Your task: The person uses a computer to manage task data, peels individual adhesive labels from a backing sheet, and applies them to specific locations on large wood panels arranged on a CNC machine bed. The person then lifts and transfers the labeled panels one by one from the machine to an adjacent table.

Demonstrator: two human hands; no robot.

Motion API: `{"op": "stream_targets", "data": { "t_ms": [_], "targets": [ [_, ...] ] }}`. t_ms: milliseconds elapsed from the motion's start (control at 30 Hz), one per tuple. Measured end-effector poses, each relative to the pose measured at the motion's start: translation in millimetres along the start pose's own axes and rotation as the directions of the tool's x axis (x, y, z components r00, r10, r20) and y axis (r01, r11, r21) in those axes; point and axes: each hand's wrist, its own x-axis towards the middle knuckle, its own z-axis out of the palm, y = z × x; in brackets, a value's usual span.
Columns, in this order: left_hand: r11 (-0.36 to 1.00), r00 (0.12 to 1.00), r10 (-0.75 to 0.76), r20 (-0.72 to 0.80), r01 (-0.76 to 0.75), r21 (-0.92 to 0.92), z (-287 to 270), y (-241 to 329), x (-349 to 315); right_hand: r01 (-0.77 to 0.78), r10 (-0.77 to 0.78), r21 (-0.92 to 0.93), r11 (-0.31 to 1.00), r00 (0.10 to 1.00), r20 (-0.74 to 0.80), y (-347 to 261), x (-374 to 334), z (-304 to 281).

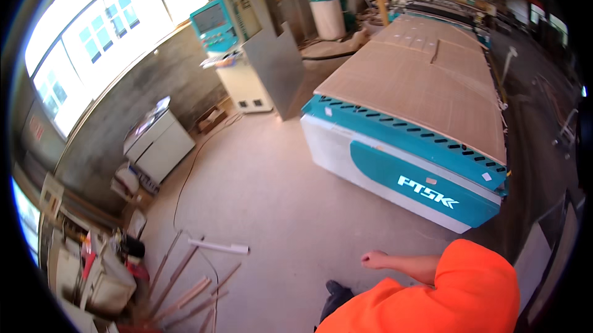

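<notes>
Along the left wall, under the big windows [92, 36], a low white cabinet [157, 141] stands against the grey concrete, and below it a heap of boxes and clutter [99, 271] crowds the corner. Loose wooden strips [185, 290] and one pale white bar [219, 247] lie scattered on the dusty floor [265, 209] just beside that heap. Farther back a teal control console [216, 24] sits on a grey stand. Right of the middle, a long teal-and-white cutting machine [426, 191] carries a broad brown board [420, 80] flat on its bed. Near the lower edge, one bare hand [374, 260] reaches out of an orange sleeve [457, 296], holding nothing, fingers curled loosely inward as far as I can make out; which hand it is I cannot tell. It hangs over bare floor, nearest the machine's front panel but well apart from it. A dark shoe [336, 293] shows just below.
</notes>
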Motion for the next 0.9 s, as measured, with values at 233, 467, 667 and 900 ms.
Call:
{"op": "stream_targets", "data": {
  "t_ms": [233,467,667,900],
  "targets": [
    [0.875,0.879,0.471,0.068,-0.457,-0.158,-189.7,118.6,215.6,-0.182,0.231,0.233,0.955,0.951,-0.205,-41.1,37.9,-63.3],
    [0.942,0.946,0.284,-0.156,-0.245,0.229,-253.3,270.6,370.2,-0.145,0.250,0.347,0.926,0.927,-0.280,-52.2,255.0,-65.8],
    [0.999,0.988,0.032,0.150,-0.031,-0.012,-139.1,407.0,418.4,0.165,0.010,0.328,0.930,0.883,-0.470,-96.6,477.6,-151.6],
    [0.964,0.946,0.024,0.324,-0.107,0.242,-105.8,512.3,614.9,0.315,-0.152,0.161,0.935,0.769,-0.621,-262.7,533.7,-419.0]
  ]
}}
